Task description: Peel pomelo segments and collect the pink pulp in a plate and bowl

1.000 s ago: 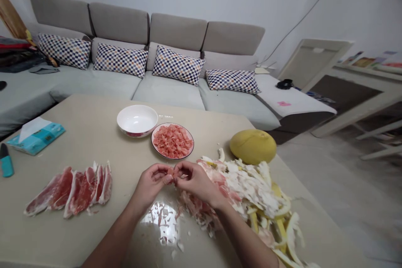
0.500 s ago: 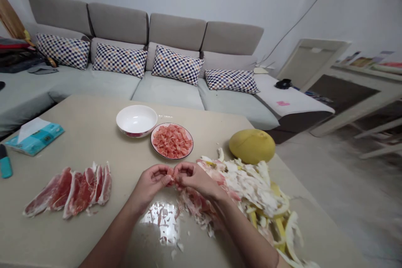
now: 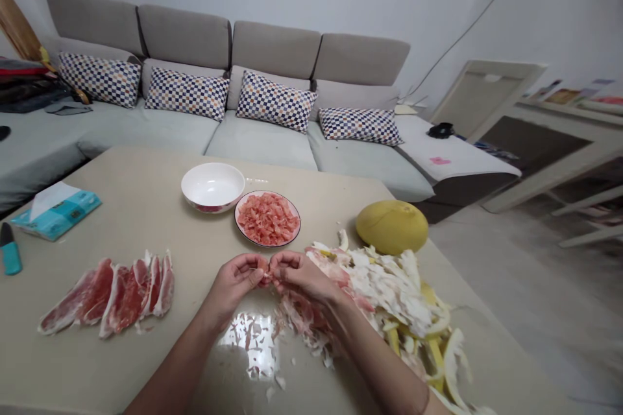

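Pomelo pulp (image 3: 265,279) sits pinched between the left hand (image 3: 235,280) and right hand (image 3: 302,275), fingers (image 3: 254,264) curled.

Nothing is legible: the printing on the blue tissue packet (image 3: 65,215) at the left of the worktop (image 3: 146,207) is too small to read.

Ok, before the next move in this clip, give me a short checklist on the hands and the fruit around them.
Left hand and right hand pinching a small pink pomelo piece: ok.
Seeds in that piece: cannot tell, fingers hide it.
Round white plate of pink pomelo pulp upright on the beige table: ok.
White ceramic bowl upright: ok.
Right hand apart from the heap of white pomelo pith: not ok, it lies against the heap.
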{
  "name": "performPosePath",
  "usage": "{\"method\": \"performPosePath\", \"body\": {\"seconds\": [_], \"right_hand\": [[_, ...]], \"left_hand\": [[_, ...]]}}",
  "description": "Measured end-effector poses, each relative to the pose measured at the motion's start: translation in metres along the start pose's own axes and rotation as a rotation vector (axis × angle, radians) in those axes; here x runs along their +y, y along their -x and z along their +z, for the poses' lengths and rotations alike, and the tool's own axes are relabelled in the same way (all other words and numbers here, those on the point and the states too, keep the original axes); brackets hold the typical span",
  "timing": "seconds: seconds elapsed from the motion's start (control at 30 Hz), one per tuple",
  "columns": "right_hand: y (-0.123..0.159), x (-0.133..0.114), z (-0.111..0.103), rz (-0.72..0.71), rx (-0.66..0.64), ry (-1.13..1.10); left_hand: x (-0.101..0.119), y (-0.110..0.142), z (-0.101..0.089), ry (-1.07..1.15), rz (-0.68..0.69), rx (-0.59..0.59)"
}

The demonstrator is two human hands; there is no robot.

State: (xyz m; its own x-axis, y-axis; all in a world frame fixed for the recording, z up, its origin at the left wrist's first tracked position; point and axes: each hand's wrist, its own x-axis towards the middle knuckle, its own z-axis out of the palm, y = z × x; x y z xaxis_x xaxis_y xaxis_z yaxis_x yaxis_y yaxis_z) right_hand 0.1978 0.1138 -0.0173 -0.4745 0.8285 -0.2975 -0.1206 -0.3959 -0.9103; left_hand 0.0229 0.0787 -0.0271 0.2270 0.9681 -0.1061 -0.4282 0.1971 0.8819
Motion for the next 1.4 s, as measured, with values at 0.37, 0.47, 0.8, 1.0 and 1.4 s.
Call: {"method": "performPosePath", "body": {"seconds": [0.37,0.47,0.8,1.0,1.4], "right_hand": [[-0.002,-0.005,-0.006,-0.047,0.047,0.02],[-0.003,-0.006,-0.008,-0.074,0.067,0.094],[-0.07,-0.056,-0.038,-0.43,0.47,0.591],[-0.094,-0.075,-0.046,-0.497,0.576,0.787],[0.005,-0.017,0.026,-0.487,0.198,0.698]], "left_hand": [[0.002,-0.002,-0.001,0.196,-0.025,0.058],[0.002,-0.003,-0.004,0.243,-0.024,0.086],[0.001,-0.005,-0.008,0.272,-0.023,0.139],[0.002,-0.006,-0.01,0.304,0.005,0.144],[0.004,-0.003,-0.006,0.267,0.04,0.154]]}}
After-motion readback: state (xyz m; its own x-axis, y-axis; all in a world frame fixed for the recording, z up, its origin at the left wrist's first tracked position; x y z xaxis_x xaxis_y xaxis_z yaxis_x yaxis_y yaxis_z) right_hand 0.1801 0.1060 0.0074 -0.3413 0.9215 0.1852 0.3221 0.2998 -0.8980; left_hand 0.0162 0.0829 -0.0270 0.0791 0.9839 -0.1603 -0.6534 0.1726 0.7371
